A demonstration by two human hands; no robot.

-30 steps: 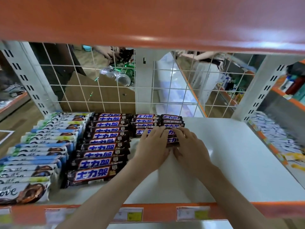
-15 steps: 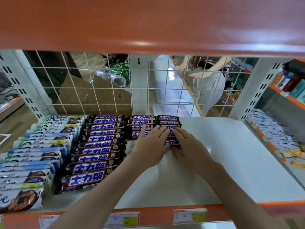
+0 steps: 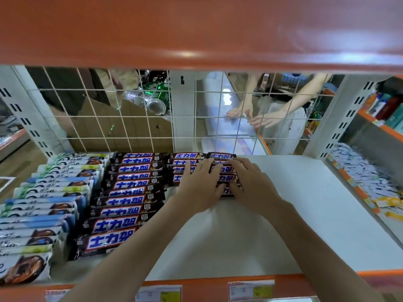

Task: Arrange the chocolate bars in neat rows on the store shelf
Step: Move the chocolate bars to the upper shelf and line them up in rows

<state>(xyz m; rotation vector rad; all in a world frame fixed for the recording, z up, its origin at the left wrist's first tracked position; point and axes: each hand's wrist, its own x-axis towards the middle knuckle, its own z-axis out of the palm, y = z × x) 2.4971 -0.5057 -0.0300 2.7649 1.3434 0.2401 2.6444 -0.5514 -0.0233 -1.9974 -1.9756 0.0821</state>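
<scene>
Left hand [image 3: 199, 188] and right hand [image 3: 250, 184], palms down, fingers extended and flat, pressing side by side on short rear rows of brown chocolate bars [image 3: 187, 168] on white shelf [image 3: 305, 214]; longer brown row [image 3: 128, 197] left.

I see through one wide-angle camera worn on the head, looking forward and down into a white store shelf [image 3: 305, 214] — close in, with both forearms reaching away from the lens. The orange shelf above [image 3: 196, 29] fills the top; the wire mesh back [image 3: 109, 118] lies straight ahead.
</scene>
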